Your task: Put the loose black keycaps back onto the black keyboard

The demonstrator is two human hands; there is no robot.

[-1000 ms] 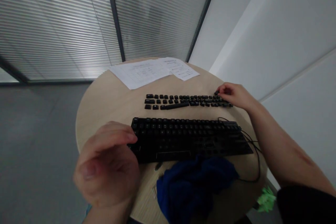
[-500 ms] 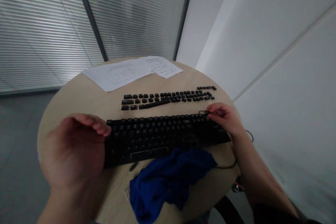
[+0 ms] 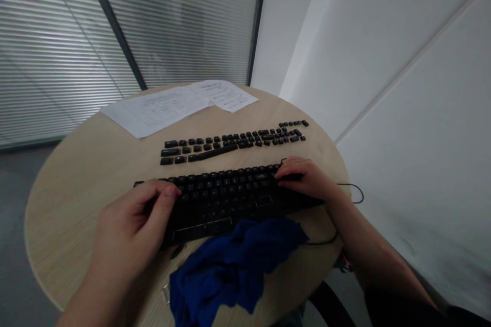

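Observation:
A black keyboard lies across the round table, its upper rows fitted with keycaps and its lower part bare. My left hand is over the keyboard's left end, thumb and index finger pinched together at the keys; anything between them is too small to name. At the right part of the keyboard, my right hand rests with curled fingers on the upper rows, and what they hold, if anything, is hidden. Loose black keycaps lie in rows behind the keyboard, with a long bar-shaped key among them.
A crumpled blue cloth lies in front of the keyboard, overlapping its front edge. Printed paper sheets are at the table's far side. A black cable loops beyond the right edge. A small clear item is beside the cloth.
My left hand has moved from beside the keyboard onto its left keys, its fingers closing into a pinch. My right hand has shifted left along the upper rows. The view has turned slightly.

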